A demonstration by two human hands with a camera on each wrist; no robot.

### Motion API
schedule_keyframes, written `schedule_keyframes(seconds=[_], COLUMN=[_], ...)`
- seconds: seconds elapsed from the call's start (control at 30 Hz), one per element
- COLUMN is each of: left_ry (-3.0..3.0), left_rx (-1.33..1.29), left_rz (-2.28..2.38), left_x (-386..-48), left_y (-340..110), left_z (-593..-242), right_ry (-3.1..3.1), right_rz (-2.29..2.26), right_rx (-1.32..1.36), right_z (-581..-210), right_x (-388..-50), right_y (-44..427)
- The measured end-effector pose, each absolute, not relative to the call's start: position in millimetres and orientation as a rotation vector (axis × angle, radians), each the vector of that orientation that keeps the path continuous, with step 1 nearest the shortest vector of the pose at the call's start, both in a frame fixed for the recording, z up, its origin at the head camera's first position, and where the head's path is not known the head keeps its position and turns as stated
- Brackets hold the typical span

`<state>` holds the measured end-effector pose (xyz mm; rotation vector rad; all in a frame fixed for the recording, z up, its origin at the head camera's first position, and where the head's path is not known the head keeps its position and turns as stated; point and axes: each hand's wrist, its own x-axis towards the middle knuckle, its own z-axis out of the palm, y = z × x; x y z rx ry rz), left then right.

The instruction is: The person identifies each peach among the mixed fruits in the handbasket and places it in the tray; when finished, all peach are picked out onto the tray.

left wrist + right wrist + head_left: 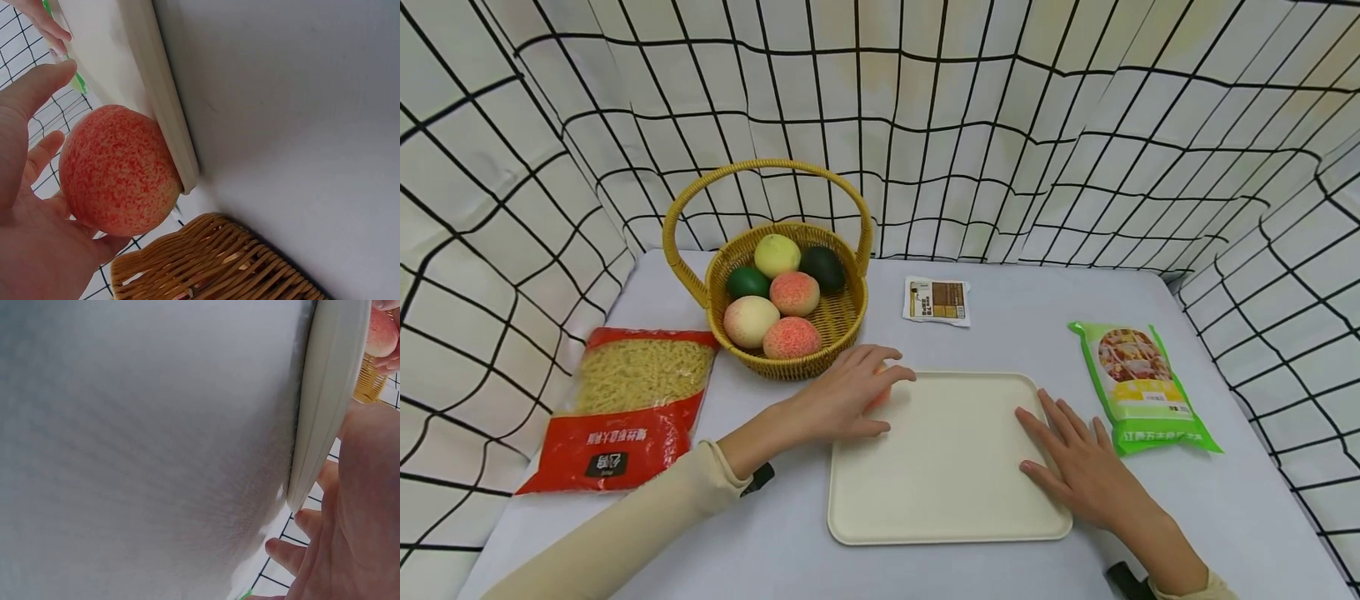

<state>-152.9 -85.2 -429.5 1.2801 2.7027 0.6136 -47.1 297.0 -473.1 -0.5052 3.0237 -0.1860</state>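
Note:
A reddish peach (pixel 122 172) sits at the back left corner of the cream tray (pixel 951 467). Around it my left hand (pixel 846 396) spreads its fingers, and in the left wrist view the thumb stands apart from the fruit. From the head view that hand hides most of the peach. My right hand (pixel 1075 462) lies over the tray's right edge with its fingers extended, holding nothing. Behind my left hand stands a yellow wicker basket (pixel 842 329) with an upright handle, containing several fruits: peach-like ones (pixel 792 337), dark green ones (pixel 823 268) and a yellow-green one (pixel 777 255).
Left of the basket lies a red bag of pasta (pixel 625 408). A small white-and-brown packet (pixel 936 301) is behind the tray, and a green food packet (pixel 1138 387) lies to the right. Black netting (pixel 955 129) over white cloth surrounds the table on the visible sides.

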Motion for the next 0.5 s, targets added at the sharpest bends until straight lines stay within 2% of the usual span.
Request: schedule_keyframes(seconds=[0.2,0.5], left_ry=[2.728,2.805], left_rx=[1.296,1.009], left_rz=[0.601,0.811], left_x=[-156,-176], left_y=[-85,-96], left_z=[-417,-378], right_ry=[3.024,3.026], right_rz=[-0.194,-0.201], right_rx=[-0.502,-0.51], right_z=[-473,-473], right_x=[-47,-48], right_y=[297,298])
